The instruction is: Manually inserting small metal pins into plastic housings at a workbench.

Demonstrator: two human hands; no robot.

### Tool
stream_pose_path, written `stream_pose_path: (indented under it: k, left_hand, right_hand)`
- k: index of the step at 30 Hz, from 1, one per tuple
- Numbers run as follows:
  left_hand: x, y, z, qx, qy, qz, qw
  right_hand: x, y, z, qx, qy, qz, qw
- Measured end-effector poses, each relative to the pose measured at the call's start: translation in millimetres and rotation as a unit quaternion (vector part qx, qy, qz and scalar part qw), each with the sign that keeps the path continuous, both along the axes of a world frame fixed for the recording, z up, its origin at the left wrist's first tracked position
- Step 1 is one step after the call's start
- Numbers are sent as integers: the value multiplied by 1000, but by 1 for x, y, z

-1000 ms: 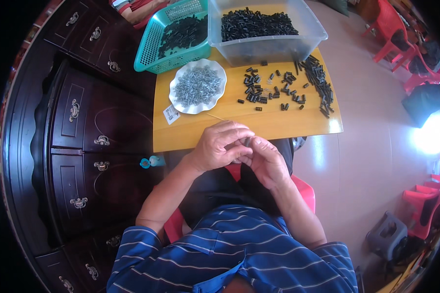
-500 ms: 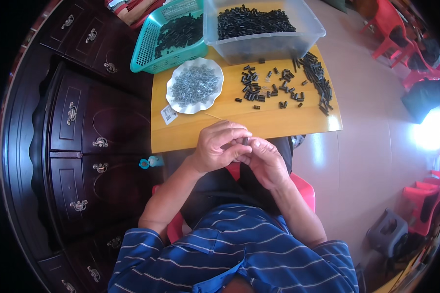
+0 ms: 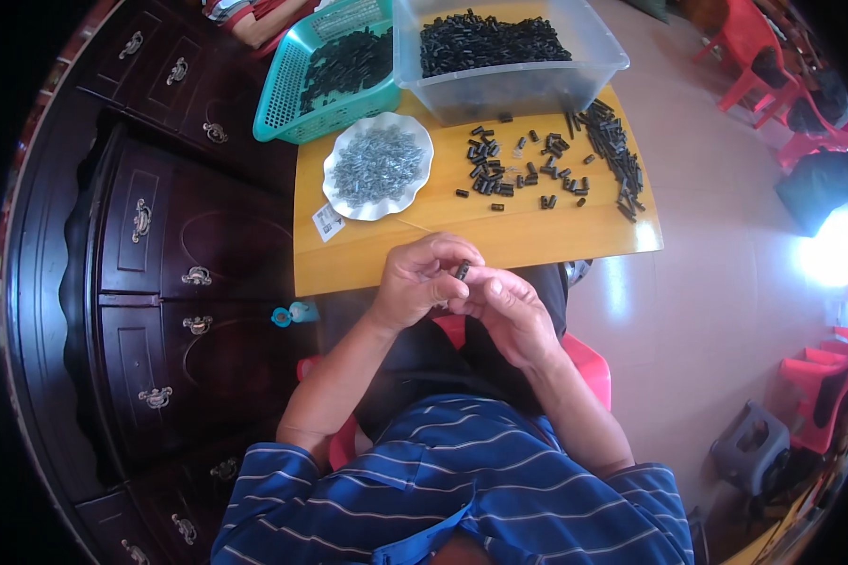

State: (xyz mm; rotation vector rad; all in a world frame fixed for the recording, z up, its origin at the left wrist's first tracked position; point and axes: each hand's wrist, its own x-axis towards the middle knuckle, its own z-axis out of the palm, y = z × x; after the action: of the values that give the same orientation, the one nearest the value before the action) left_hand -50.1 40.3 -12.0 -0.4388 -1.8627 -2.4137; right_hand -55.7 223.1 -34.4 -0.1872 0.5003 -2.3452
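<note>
My left hand [image 3: 424, 282] pinches a small black cylindrical piece [image 3: 463, 269] between thumb and fingers, held up in front of the table's near edge. Close against it is my right hand [image 3: 518, 315], its fingers curled and the thumb lying near the index finger. Whether anything tiny sits in that right-hand grip is hidden. Beyond the hands, several similar short black cylinders [image 3: 488, 179] lie scattered on the yellow wooden table [image 3: 424, 247]. A white wavy-rimmed plate [image 3: 334, 193] holds a heap of small clear, silvery pieces [image 3: 379, 165].
A green basket [image 3: 278, 105] and a translucent bin [image 3: 499, 89], both holding black pieces, stand at the back. Long black sticks [image 3: 615, 155] are piled at the table's right. Dark cabinets [image 3: 207, 226] line the left. Another person's arm [image 3: 266, 24] shows at the far left.
The black piece has tilted and shifted slightly left in my left fingers, showing more of itself. My right thumb has drawn back from it.
</note>
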Motion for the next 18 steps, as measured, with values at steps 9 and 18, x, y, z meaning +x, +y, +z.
stream_pose_path:
  k: [9, 18]
  left_hand:
    - [5, -4, 0, 3, -46, 2, 999]
    - [-8, -15, 24, -301, -6, 78, 950]
  right_hand:
    - [0, -1, -2, 29, 59, 0, 998]
    - [-2, -3, 0, 124, -24, 2, 992]
